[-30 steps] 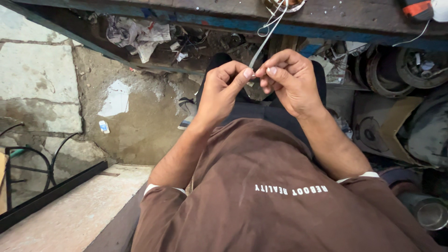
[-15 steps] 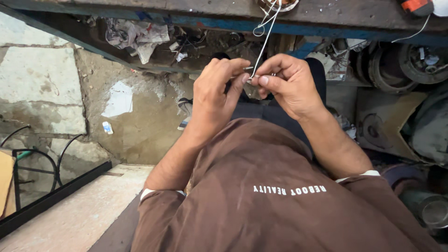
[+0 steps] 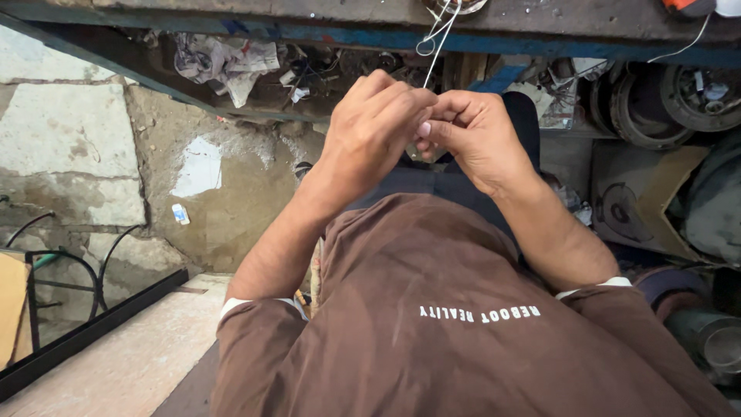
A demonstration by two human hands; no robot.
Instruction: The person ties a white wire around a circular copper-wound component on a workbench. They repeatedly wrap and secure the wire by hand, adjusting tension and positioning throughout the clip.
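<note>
Since half a second ago both hands have drawn closer together. Overhead at twelve o'clock runs the blue-edged grimy workbench (image 3: 540, 38); open stone floor (image 3: 69, 154) lies at nine. Left hand (image 3: 374, 127) and right hand (image 3: 475, 139) touch, pinching the thin white wire (image 3: 434, 54), which rises toward the bench edge.

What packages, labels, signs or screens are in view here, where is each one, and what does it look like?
Small wrapper: on the wet ground at left, rectangular, white and blue.
Crumpled paper: under the bench edge, upper left, grey-white, creased.
Cardboard sheet: far left edge, flat, tan.
Shirt print: across the brown shirt, one white line.
</note>
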